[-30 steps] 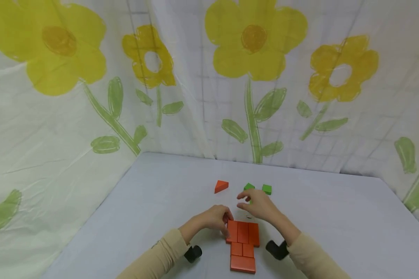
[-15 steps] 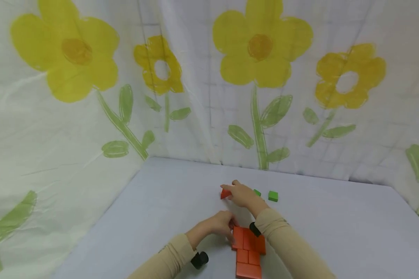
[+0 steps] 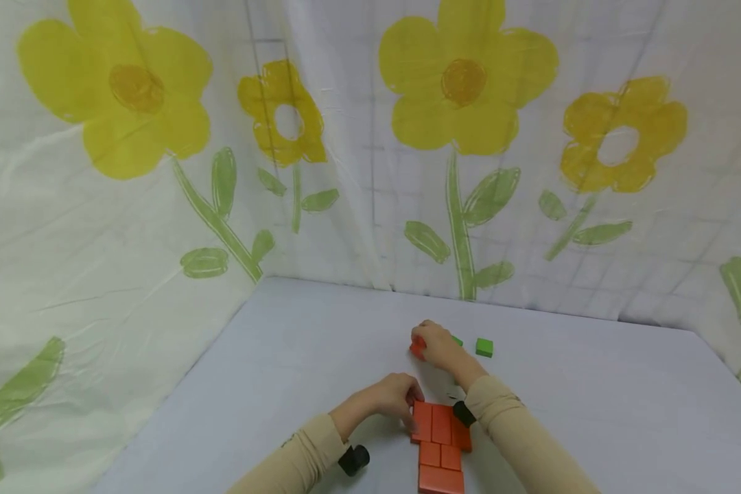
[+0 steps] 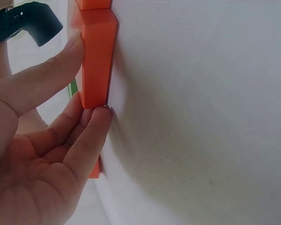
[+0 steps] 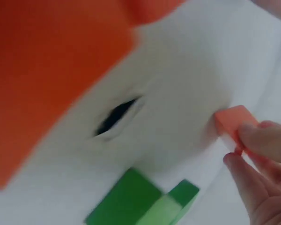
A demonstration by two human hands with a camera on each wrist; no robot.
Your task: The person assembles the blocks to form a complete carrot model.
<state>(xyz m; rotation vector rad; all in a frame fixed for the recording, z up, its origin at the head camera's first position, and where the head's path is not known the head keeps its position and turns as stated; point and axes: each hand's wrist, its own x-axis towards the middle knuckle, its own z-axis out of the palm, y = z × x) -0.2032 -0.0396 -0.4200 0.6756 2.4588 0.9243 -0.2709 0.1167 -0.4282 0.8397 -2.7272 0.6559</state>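
Note:
Several red blocks [image 3: 442,455] lie edge to edge on the table, a wider row at the far end and narrower rows toward me. My left hand [image 3: 390,400] holds the far left block: in the left wrist view the thumb lies along the red block [image 4: 98,51] and fingertips press its end. Farther back, my right hand [image 3: 440,344] pinches a red triangular block [image 3: 416,348] between thumb and fingers. The right wrist view shows that triangular block [image 5: 232,119] low over the white surface, partly covered by the fingers.
A green block [image 3: 484,347] lies right of my right hand, and another green block [image 3: 456,340] is partly hidden behind it. A small dark slit [image 5: 116,117] shows in the white table covering [image 3: 321,329]. A flower-printed curtain [image 3: 358,219] hangs behind.
My right hand has moved left from above the green blocks to the red triangular block, taken hold of it and drawn it slightly right. My left hand stays at the red blocks.

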